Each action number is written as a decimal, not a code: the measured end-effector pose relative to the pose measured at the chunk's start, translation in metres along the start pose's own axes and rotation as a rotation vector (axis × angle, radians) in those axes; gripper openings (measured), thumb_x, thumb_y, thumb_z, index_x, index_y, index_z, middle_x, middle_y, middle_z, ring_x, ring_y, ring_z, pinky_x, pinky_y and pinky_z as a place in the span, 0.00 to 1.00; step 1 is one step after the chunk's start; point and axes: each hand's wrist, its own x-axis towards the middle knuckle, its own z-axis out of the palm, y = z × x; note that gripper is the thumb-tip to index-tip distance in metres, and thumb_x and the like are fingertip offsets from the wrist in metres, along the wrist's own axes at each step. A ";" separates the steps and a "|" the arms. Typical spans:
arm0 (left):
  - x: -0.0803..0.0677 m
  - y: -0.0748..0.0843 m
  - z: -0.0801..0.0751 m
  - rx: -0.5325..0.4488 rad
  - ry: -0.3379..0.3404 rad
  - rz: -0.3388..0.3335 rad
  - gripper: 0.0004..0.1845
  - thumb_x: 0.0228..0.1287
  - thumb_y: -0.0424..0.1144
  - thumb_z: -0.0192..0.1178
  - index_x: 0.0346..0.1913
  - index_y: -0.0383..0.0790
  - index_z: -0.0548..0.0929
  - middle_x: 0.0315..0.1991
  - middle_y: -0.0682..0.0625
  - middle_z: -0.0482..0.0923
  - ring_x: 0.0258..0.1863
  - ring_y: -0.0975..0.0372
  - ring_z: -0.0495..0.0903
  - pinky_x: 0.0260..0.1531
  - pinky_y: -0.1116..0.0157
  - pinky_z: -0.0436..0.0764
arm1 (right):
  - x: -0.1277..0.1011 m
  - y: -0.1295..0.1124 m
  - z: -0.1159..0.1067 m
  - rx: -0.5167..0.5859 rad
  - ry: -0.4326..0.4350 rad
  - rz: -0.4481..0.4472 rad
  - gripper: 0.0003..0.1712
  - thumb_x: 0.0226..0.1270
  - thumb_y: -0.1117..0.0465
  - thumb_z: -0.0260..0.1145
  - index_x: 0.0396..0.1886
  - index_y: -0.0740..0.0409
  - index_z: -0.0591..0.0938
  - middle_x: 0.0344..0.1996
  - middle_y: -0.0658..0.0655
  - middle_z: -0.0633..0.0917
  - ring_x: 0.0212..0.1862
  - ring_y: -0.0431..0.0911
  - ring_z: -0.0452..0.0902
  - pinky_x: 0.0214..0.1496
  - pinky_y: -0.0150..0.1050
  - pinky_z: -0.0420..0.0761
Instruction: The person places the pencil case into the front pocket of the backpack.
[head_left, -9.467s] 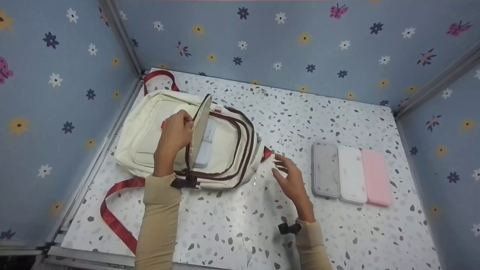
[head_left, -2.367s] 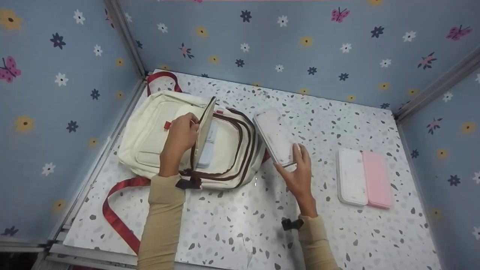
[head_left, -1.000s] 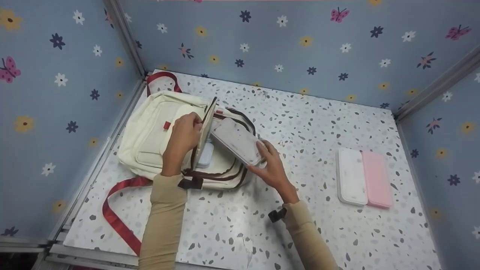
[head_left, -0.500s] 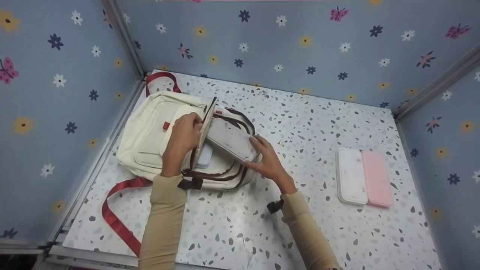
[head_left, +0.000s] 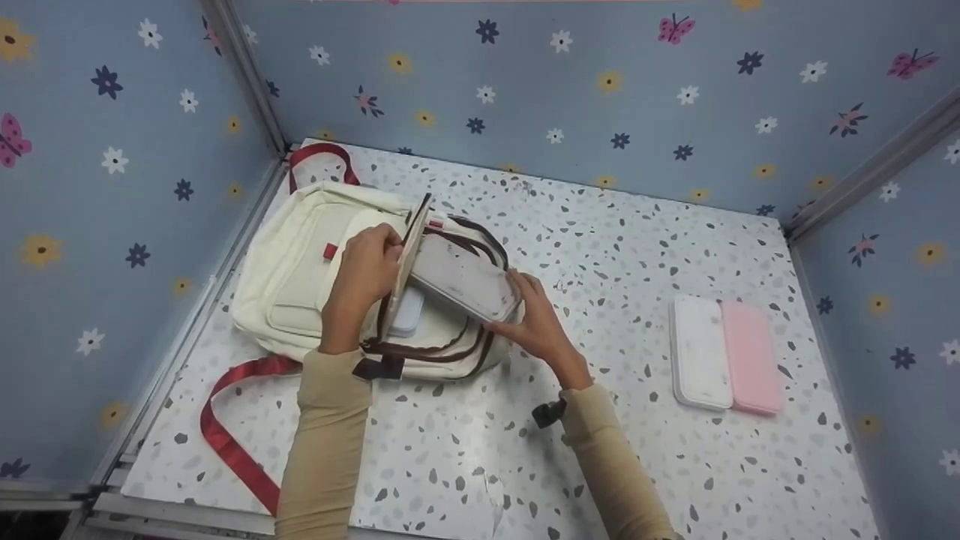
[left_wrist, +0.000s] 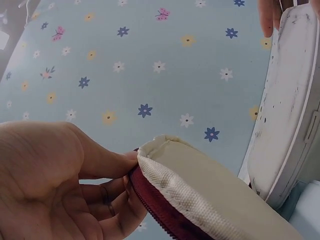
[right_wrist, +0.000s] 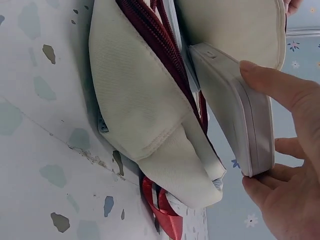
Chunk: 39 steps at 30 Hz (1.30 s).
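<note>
A cream backpack [head_left: 300, 262] with dark red zips lies on the speckled table. My left hand [head_left: 364, 266] pinches the edge of its raised front flap [left_wrist: 200, 185], thumb against fingers. In my right hand [head_left: 536, 319] is a greyish-white pencil case [head_left: 469, 277], gripped at its near end between thumb and fingers. The case slants over the open pocket, its far end behind the flap. In the right wrist view the thumb lies on one side of the case [right_wrist: 235, 100], the fingers on the other. A pale blue case [head_left: 406, 311] sits in the pocket, partly hidden.
To the right, a white case [head_left: 701, 352] and a pink case [head_left: 752, 356] lie side by side on the table [head_left: 600, 240]. A red strap [head_left: 232, 442] trails from the bag toward the front edge. Flowered panels [head_left: 525, 90] stand around the table.
My right hand has brought the greyish-white pencil case from beside the white one leftward to the pocket. Lately its far end has slipped slightly behind the flap. My left hand keeps holding the flap.
</note>
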 end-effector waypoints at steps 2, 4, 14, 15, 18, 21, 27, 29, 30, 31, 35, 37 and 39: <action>0.000 0.001 0.000 0.002 0.006 0.002 0.09 0.69 0.32 0.51 0.43 0.30 0.78 0.39 0.37 0.78 0.41 0.49 0.75 0.46 0.52 0.73 | 0.002 0.001 0.001 0.003 0.000 -0.002 0.54 0.46 0.52 0.78 0.72 0.57 0.61 0.69 0.60 0.65 0.70 0.53 0.60 0.71 0.48 0.60; 0.000 0.002 0.001 0.002 0.013 0.009 0.08 0.69 0.32 0.51 0.43 0.29 0.78 0.39 0.37 0.77 0.42 0.48 0.75 0.46 0.52 0.72 | 0.004 0.002 0.001 0.007 0.003 -0.001 0.53 0.47 0.54 0.78 0.71 0.58 0.62 0.70 0.59 0.65 0.71 0.52 0.58 0.72 0.46 0.58; -0.001 0.003 0.001 -0.009 0.065 0.054 0.07 0.67 0.30 0.52 0.41 0.28 0.78 0.39 0.36 0.77 0.41 0.47 0.75 0.46 0.51 0.72 | 0.012 0.003 0.001 0.027 0.015 0.072 0.54 0.47 0.56 0.78 0.73 0.55 0.59 0.68 0.60 0.62 0.70 0.54 0.59 0.71 0.49 0.60; -0.001 0.003 0.001 -0.010 0.069 0.055 0.07 0.67 0.30 0.52 0.41 0.29 0.78 0.39 0.36 0.77 0.41 0.47 0.75 0.46 0.51 0.72 | 0.014 0.003 0.000 0.029 0.014 0.067 0.54 0.48 0.56 0.78 0.73 0.56 0.59 0.69 0.60 0.62 0.70 0.53 0.59 0.71 0.48 0.60; -0.001 0.003 0.001 -0.007 0.080 0.054 0.07 0.67 0.31 0.52 0.41 0.29 0.78 0.39 0.37 0.77 0.41 0.48 0.75 0.45 0.51 0.73 | 0.017 0.003 0.000 0.045 0.010 0.045 0.54 0.49 0.58 0.77 0.73 0.58 0.57 0.70 0.59 0.63 0.71 0.51 0.59 0.72 0.45 0.59; -0.001 0.004 0.002 -0.005 0.086 0.046 0.07 0.68 0.31 0.52 0.41 0.30 0.78 0.39 0.38 0.77 0.41 0.49 0.75 0.45 0.52 0.73 | 0.020 0.004 0.000 0.064 0.009 0.037 0.53 0.51 0.59 0.76 0.73 0.59 0.56 0.70 0.58 0.64 0.71 0.51 0.59 0.72 0.44 0.60; 0.000 0.007 0.002 -0.004 0.095 0.048 0.07 0.67 0.31 0.53 0.41 0.30 0.78 0.39 0.38 0.77 0.42 0.49 0.76 0.46 0.52 0.73 | 0.027 0.006 0.002 0.058 -0.024 0.027 0.52 0.53 0.61 0.74 0.74 0.59 0.55 0.72 0.59 0.62 0.73 0.51 0.56 0.73 0.44 0.56; 0.000 0.007 0.001 -0.004 0.096 0.049 0.07 0.67 0.30 0.53 0.40 0.30 0.79 0.39 0.38 0.77 0.42 0.48 0.76 0.47 0.51 0.73 | 0.030 0.007 0.003 0.050 -0.040 0.031 0.53 0.54 0.62 0.74 0.74 0.59 0.54 0.72 0.60 0.61 0.73 0.51 0.55 0.74 0.43 0.55; 0.000 0.008 0.001 -0.003 0.097 0.049 0.07 0.67 0.30 0.53 0.40 0.29 0.78 0.39 0.37 0.77 0.43 0.48 0.76 0.47 0.51 0.73 | 0.031 0.008 0.004 0.045 -0.049 0.038 0.52 0.54 0.62 0.74 0.74 0.59 0.54 0.72 0.60 0.61 0.74 0.51 0.54 0.74 0.43 0.54; 0.000 0.008 0.001 -0.003 0.098 0.048 0.07 0.67 0.30 0.53 0.40 0.30 0.79 0.39 0.37 0.77 0.43 0.48 0.76 0.47 0.51 0.73 | 0.033 0.008 0.004 0.043 -0.056 0.046 0.52 0.54 0.62 0.73 0.74 0.59 0.53 0.73 0.60 0.60 0.74 0.51 0.54 0.74 0.43 0.54; -0.001 0.009 0.001 -0.004 0.101 0.049 0.06 0.67 0.30 0.53 0.40 0.30 0.78 0.39 0.38 0.77 0.43 0.47 0.76 0.48 0.51 0.72 | 0.038 0.008 0.006 0.042 -0.074 0.065 0.52 0.55 0.63 0.73 0.75 0.59 0.53 0.73 0.60 0.60 0.74 0.52 0.53 0.75 0.43 0.53; -0.001 0.010 0.000 -0.003 0.101 0.053 0.06 0.67 0.30 0.53 0.40 0.30 0.78 0.39 0.38 0.77 0.44 0.47 0.76 0.48 0.51 0.72 | 0.041 0.008 0.006 0.053 -0.083 0.068 0.53 0.55 0.63 0.72 0.75 0.59 0.52 0.73 0.60 0.60 0.74 0.52 0.54 0.74 0.43 0.54; -0.001 0.011 0.000 -0.006 0.096 0.055 0.07 0.67 0.30 0.52 0.40 0.30 0.78 0.39 0.38 0.77 0.44 0.47 0.76 0.48 0.51 0.72 | 0.043 0.007 0.007 0.062 -0.095 0.071 0.53 0.56 0.63 0.72 0.75 0.59 0.51 0.73 0.60 0.59 0.74 0.52 0.54 0.74 0.44 0.54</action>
